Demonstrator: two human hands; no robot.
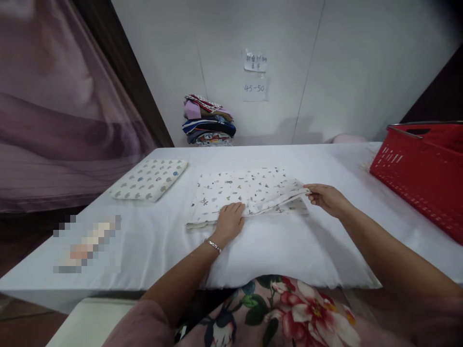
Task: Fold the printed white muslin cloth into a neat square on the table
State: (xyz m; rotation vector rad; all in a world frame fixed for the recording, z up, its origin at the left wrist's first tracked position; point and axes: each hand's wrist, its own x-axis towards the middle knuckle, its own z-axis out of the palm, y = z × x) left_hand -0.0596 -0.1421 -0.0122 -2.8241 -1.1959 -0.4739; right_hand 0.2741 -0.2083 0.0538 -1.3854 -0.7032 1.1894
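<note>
A white cloth with small printed figures (235, 188) lies folded on the white-covered table (275, 260) in front of me. My left hand (230, 219) rests on its near edge, fingers close together and pressing down, with a bracelet at the wrist. At the cloth's near right corner, my right hand (323, 197) pinches the layered edge between thumb and fingers and holds it slightly raised. Part of the lower layer shows beneath the lifted edge.
Another folded cloth with grey shapes (154, 180) lies at the left. A pile of folded fabrics (209, 123) stands at the back against the wall. A red basket (419, 168) occupies the right side. Something pixelated (88, 246) is near the left edge.
</note>
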